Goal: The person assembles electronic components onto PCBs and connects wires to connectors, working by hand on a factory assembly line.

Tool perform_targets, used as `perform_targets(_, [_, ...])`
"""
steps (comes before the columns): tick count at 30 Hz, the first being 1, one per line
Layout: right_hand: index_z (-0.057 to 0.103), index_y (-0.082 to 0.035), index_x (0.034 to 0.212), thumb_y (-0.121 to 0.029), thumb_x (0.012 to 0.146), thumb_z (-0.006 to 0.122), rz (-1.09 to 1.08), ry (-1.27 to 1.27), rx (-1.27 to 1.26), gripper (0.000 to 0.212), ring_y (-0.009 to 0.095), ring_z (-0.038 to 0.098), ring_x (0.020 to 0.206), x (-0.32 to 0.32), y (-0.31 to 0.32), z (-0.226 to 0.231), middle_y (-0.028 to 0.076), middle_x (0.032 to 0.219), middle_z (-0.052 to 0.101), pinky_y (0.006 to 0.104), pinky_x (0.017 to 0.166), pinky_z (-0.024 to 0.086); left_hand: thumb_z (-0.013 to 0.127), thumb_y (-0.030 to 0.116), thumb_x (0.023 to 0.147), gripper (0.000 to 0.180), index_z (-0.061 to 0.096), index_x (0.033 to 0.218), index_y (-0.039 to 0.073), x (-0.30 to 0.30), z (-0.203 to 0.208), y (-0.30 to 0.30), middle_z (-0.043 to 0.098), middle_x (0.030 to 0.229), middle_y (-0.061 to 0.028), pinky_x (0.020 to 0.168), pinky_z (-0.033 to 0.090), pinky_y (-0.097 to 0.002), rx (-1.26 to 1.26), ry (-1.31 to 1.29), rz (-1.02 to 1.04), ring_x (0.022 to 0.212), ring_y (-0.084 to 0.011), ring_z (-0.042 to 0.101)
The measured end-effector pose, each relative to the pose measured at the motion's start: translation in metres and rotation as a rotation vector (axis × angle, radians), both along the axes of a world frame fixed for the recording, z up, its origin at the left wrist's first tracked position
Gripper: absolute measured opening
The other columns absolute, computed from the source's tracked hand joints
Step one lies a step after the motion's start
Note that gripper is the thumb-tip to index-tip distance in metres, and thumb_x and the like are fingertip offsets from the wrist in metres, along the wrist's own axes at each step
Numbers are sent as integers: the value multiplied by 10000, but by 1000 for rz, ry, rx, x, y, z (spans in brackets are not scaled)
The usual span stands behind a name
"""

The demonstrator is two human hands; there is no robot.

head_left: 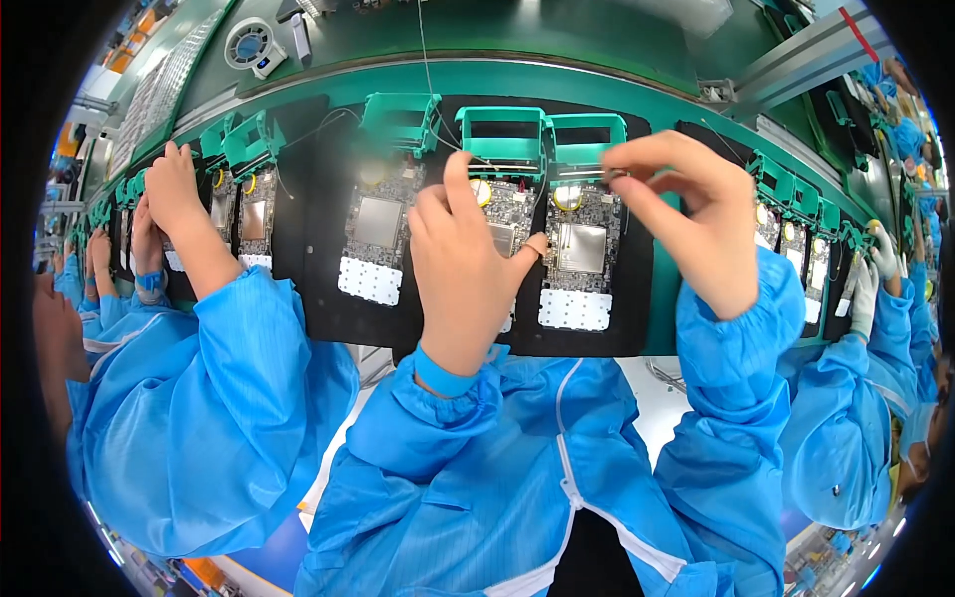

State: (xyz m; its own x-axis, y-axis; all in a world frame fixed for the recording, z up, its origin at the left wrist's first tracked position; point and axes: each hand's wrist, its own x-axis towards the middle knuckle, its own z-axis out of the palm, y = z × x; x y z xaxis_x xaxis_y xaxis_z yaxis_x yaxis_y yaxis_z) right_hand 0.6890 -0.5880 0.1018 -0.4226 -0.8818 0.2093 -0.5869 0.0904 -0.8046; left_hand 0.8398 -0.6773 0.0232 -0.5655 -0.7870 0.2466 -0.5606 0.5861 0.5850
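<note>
My left hand [463, 264] lies over the middle circuit board [512, 204], covering much of it. Its index finger reaches up to a green plastic frame [502, 117], and its thumb points sideways to the edge of the right circuit board [580, 247]. That board carries a silver shield, a round yellow-rimmed part and a white perforated lower section. Above it stands a second green frame [589, 127]. At this frame's lower right corner my right hand [701, 204] pinches thumb against fingers; whatever is between them is too small to make out. A thin cable [426, 50] runs down near my left index finger.
Another circuit board [378, 221] with a green frame [398, 117] lies left on the black mat [323, 259]. Co-workers in blue sit on both sides, one hand [179, 194] close at left, a gloved hand [863, 294] at right. A small fan [254, 48] stands behind.
</note>
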Motion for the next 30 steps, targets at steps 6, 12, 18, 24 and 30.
perform_targets(6, [663,-38,957,-11,770,622,113,-217,-11,193,50,543,735,7,-36,-45,19,816,630,193,578,426,756,78,682,817,251,1324,70,7,3,-17,469,1092,-147,721,497,-289,719,461,-85,898,-185,572])
perform_targets(12, [672,-52,932,-15,765,619,53,-239,91,179,18,483,649,16,-48,-53,-2,816,633,160,480,345,663,24,766,754,211,1366,86,11,3,-12,508,1094,-156,726,477,-234,887,635,-113,892,-152,566])
perform_targets(18, [674,-47,937,-14,773,625,70,-224,16,174,20,467,640,14,-52,-60,-3,817,644,164,463,327,635,19,775,596,343,1292,57,7,-2,-17,508,1038,-103,758,442,-247,742,675,-161,907,-136,524])
perform_targets(24, [677,-38,937,-15,780,637,62,-201,7,163,29,480,644,14,-55,-62,3,822,649,164,479,356,596,5,813,430,431,1209,40,6,-6,-21,556,952,-51,740,416,-203,764,644,-131,851,-85,522])
perform_targets(30, [677,-37,943,-4,778,633,52,-224,22,173,31,487,644,13,-54,-62,5,828,650,156,497,374,603,11,813,285,525,1087,31,1,-8,-20,545,955,-24,740,404,-204,771,705,-128,851,-76,505])
